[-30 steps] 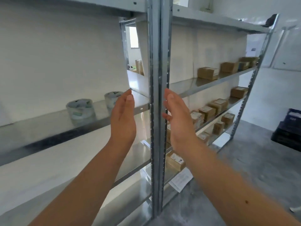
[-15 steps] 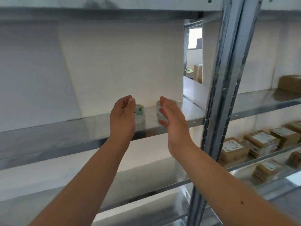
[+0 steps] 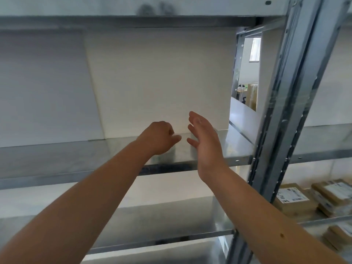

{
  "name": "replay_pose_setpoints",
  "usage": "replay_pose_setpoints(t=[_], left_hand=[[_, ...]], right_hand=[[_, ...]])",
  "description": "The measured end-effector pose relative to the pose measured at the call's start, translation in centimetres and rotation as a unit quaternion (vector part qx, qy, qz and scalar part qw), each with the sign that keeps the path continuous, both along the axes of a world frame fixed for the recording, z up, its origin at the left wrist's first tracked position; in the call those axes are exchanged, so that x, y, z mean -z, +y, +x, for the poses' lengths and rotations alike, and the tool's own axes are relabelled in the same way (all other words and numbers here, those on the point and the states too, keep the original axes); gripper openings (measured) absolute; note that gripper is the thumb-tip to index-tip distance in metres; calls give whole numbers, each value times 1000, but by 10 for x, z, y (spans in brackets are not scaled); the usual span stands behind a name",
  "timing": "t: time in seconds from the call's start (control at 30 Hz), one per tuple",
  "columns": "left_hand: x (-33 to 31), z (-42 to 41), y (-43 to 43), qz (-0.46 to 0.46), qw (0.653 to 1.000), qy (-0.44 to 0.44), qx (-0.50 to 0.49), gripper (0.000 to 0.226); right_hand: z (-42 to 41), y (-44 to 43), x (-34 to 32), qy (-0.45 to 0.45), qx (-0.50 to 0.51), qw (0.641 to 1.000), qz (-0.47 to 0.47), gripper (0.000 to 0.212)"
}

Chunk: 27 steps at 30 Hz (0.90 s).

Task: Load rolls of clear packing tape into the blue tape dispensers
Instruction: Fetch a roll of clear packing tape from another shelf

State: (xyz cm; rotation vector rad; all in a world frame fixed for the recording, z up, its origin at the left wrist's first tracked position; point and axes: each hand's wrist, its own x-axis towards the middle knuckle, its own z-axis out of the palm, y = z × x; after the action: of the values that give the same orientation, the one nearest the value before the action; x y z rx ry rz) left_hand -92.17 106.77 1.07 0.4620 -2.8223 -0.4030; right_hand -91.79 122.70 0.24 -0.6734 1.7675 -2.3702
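Observation:
My left hand (image 3: 158, 138) is curled, knuckles up, over the spot on the metal shelf (image 3: 76, 159) where a clear tape roll stood a moment ago. The hand hides that roll, so I cannot tell whether the fingers grip it. My right hand (image 3: 205, 141) is just to its right, flat, with the fingers apart and the palm facing left. It covers the place of the second roll. No blue tape dispenser is in view.
A grey steel upright (image 3: 282, 111) rises right of my hands. Labelled cardboard parcels (image 3: 293, 199) lie on the lower right shelf. Another shelf board (image 3: 133, 20) runs overhead, and a white wall backs the bay.
The view has swung left and closer to the shelf. Both hands have reached forward to the two tape rolls, which they now hide. My left hand has curled down.

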Motion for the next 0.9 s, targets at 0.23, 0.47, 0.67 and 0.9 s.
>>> replay_pose_setpoints(t=[0.23, 0.47, 0.67, 0.9], left_hand=[[18, -28, -4, -62, 997, -18, -42, 24], [20, -30, -4, -47, 996, -10, -75, 31], [-5, -5, 9, 294, 902, 282, -145, 59], [2, 24, 34, 541, 775, 301, -126, 52]], right_hand=[[-13, -6, 9, -22, -12, 1000, 6, 32], [-23, -7, 18, -83, -8, 996, 17, 17], [-40, -7, 9, -107, -19, 994, -31, 26], [-35, -30, 4, -127, -106, 986, 19, 74]])
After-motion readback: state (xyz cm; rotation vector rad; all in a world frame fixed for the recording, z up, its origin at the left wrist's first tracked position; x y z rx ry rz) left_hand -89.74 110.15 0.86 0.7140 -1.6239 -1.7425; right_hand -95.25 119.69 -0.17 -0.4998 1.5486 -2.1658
